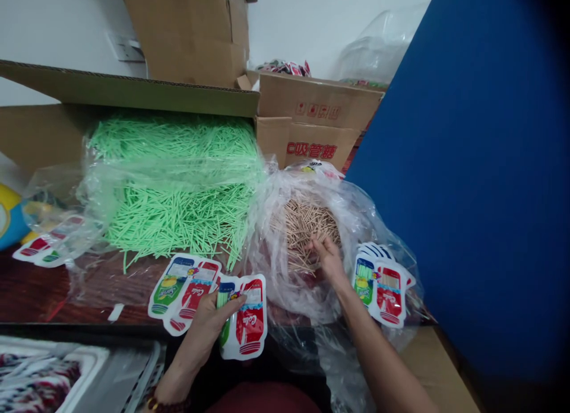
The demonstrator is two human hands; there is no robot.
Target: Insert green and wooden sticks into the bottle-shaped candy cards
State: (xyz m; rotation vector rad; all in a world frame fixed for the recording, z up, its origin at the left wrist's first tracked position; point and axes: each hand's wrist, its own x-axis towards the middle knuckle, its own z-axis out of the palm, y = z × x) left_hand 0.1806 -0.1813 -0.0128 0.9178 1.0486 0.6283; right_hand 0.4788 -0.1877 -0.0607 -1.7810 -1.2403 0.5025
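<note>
My left hand (209, 321) grips a printed double pouch (244, 318), green on one side and red "Cola" on the other, with green sticks showing in its green half. My right hand (327, 256) reaches into a clear plastic bag (276, 270) and its fingers pinch at the brown sticks (303, 223) inside. More flat pouches (184, 288) lie on the table just left of my left hand. A small stack of pouches (380, 282) leans at the bag's right side, beside my right wrist.
A big heap of green sticks (173, 187) in clear plastic fills an open cardboard box (129, 92) at the back left. More cardboard boxes (312, 122) stand behind. A blue panel (467, 164) walls off the right. Loose pouches (42, 250) lie far left.
</note>
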